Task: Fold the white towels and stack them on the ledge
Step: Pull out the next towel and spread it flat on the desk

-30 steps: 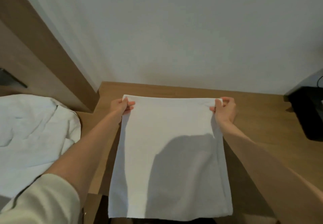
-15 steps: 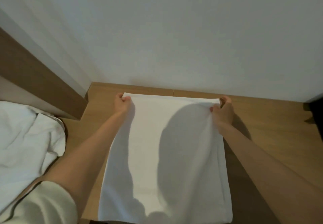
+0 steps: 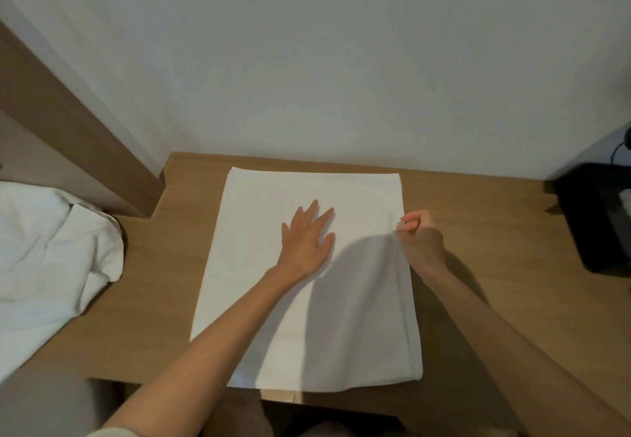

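Head view: white towel [image 3: 355,300] lay flat on the table [image 3: 164,300], 12 o'clock edge near the wall [image 3: 341,61]. Left hand [image 3: 307,238] spread flat, pressing its centre; right hand [image 3: 418,237] curled, pinching the 3 o'clock edge. Likely soft, light, floppy; best taken by corners.

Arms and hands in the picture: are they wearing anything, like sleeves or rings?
The left arm and right arm are bare, but a cream sleeve peeks in on the left one at the picture's bottom edge. No watch, bracelet or ring shows on the left hand or right hand.
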{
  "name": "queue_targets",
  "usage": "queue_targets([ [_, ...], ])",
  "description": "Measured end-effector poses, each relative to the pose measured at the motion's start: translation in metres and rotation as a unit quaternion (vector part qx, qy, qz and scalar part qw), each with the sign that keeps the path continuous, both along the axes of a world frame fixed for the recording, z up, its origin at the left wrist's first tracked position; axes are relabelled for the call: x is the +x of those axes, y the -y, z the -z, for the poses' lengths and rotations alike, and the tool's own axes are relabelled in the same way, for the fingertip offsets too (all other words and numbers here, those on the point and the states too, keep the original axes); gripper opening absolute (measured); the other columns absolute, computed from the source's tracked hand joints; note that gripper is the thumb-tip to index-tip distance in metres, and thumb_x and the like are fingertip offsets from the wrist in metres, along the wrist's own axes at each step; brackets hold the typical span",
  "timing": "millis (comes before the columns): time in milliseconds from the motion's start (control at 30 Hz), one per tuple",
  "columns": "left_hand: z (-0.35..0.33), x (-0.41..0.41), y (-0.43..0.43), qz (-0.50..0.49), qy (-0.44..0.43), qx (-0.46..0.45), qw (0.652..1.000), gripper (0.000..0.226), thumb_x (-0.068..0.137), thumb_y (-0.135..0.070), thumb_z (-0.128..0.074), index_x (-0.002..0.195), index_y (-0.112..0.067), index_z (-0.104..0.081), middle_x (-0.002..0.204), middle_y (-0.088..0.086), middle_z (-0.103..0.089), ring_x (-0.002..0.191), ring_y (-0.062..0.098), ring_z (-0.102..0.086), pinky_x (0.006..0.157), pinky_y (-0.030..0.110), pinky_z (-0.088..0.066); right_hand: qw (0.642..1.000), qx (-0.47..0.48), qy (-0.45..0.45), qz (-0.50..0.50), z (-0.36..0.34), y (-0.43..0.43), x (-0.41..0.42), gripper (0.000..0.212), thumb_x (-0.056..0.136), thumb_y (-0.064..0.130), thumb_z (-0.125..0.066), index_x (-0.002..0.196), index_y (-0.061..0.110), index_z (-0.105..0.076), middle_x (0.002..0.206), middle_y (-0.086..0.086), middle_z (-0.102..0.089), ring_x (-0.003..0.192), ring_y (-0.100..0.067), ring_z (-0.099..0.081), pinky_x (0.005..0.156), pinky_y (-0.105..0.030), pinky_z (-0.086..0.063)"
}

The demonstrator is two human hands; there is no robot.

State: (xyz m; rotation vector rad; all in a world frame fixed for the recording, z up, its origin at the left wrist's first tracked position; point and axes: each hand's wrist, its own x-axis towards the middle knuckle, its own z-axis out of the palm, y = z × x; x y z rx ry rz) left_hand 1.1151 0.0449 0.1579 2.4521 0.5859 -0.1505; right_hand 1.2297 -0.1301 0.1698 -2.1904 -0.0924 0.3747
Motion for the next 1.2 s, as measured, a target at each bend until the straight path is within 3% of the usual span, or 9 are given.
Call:
queue_targets([
  [100, 0.01, -0.018, 0.03, 0.036, -0.066, 0.019, 0.997, 0.051, 0.102, -0.044, -0.025, 0.15, -0.041, -0.008, 0.159, -0.005, 0.015, 0.145, 0.027, 0.018, 0.11, 0.058, 0.012, 0.996, -0.054, -0.075, -0.017, 0.006, 0.028, -0.022, 0.004, 0.092, 0.011, -0.054, 0.096, 0.012, -0.053, 0.097, -0.011, -0.061, 0.086, -0.024, -0.059, 0.074, -0.037, -0.053],
  [200, 0.018, -0.04, 0.053, 0.038, -0.096, 0.037, 0.994, 0.052, 0.101, -0.047, -0.019, 0.149, -0.045, 0.003, 0.156, -0.003, 0.026, 0.142, 0.031, 0.027, 0.106, 0.061, 0.019, 0.985, -0.105, -0.127, -0.057, 0.011, 0.054, -0.047, 0.007, 0.094, 0.021, -0.055, 0.088, 0.019, -0.051, 0.096, -0.007, -0.062, 0.088, -0.023, -0.06, 0.083, -0.042, -0.054],
  [433, 0.051, -0.074, 0.069, 0.012, -0.098, 0.082, 0.992, 0.057, 0.095, -0.061, -0.013, 0.145, -0.049, 0.013, 0.153, -0.003, 0.034, 0.137, 0.033, 0.036, 0.098, 0.06, 0.028, 0.963, -0.168, -0.181, -0.111, 0.02, 0.088, -0.097, 0.027, 0.092, 0.043, -0.055, 0.094, 0.017, -0.058, 0.081, 0.002, -0.064, 0.072, -0.012, -0.06, 0.071, -0.029, -0.052],
  [533, 0.06, -0.078, 0.07, 0.008, -0.083, 0.113, 0.99, 0.06, 0.088, -0.068, -0.003, 0.14, -0.051, 0.021, 0.147, -0.007, 0.041, 0.131, 0.028, 0.044, 0.092, 0.056, 0.035, 0.954, -0.194, -0.17, -0.156, 0.021, 0.093, -0.108, 0.035, 0.092, 0.041, -0.056, 0.091, 0.007, -0.067, 0.075, -0.003, -0.063, 0.066, -0.012, -0.056, 0.065, -0.027, -0.045],
  [633, 0.06, -0.078, 0.071, 0.006, -0.074, 0.11, 0.991, 0.059, 0.081, -0.072, 0.004, 0.133, -0.054, 0.028, 0.15, -0.007, 0.038, 0.126, 0.023, 0.048, 0.088, 0.053, 0.038, 0.961, -0.172, -0.166, -0.136, 0.02, 0.101, -0.114, 0.025, 0.092, 0.035, -0.056, 0.082, 0.012, -0.056, 0.074, -0.001, -0.057, 0.066, -0.012, -0.051, 0.061, -0.025, -0.041],
  [800, 0.057, -0.08, 0.074, 0.002, -0.072, 0.111, 0.991, 0.06, 0.088, -0.071, -0.004, 0.141, -0.053, 0.017, 0.154, -0.006, 0.031, 0.137, 0.03, 0.036, 0.093, 0.057, 0.034, 0.972, -0.15, -0.165, -0.07, 0.021, 0.125, -0.122, 0.022, 0.089, 0.031, -0.06, 0.075, 0.017, -0.053, 0.071, 0.001, -0.062, 0.068, -0.011, -0.059, 0.07, -0.031, -0.051],
  [933, 0.05, -0.082, 0.077, 0.003, -0.073, 0.116, 0.991, 0.06, 0.092, -0.066, -0.008, 0.145, -0.049, 0.012, 0.155, -0.003, 0.028, 0.139, 0.033, 0.031, 0.101, 0.063, 0.024, 0.978, -0.14, -0.152, -0.019, 0.027, 0.129, -0.131, 0.015, 0.087, 0.03, -0.063, 0.082, 0.017, -0.057, 0.085, -0.002, -0.064, 0.082, -0.018, -0.063, 0.078, -0.037, -0.056],
  [1067, 0.046, -0.098, 0.08, 0.009, -0.042, 0.136, 0.99, 0.061, 0.091, -0.067, -0.006, 0.147, -0.047, 0.012, 0.155, -0.002, 0.029, 0.139, 0.034, 0.032, 0.1, 0.061, 0.026, 0.973, -0.165, -0.157, -0.035, 0.025, 0.118, -0.138, 0.042, 0.082, 0.048, -0.065, 0.104, 0.015, -0.051, 0.102, -0.002, -0.057, 0.093, -0.021, -0.059, 0.071, -0.033, -0.049],
  [1200, 0.052, -0.121, 0.081, 0.024, -0.062, 0.161, 0.985, 0.061, 0.089, -0.069, -0.001, 0.143, -0.05, 0.018, 0.154, -0.005, 0.03, 0.139, 0.031, 0.033, 0.102, 0.059, 0.026, 0.975, -0.126, -0.181, -0.035, 0.029, 0.11, -0.147, 0.047, 0.089, 0.041, -0.06, 0.121, 0.008, -0.051, 0.119, -0.007, -0.056, 0.105, -0.024, -0.056, 0.081, -0.038, -0.053],
])
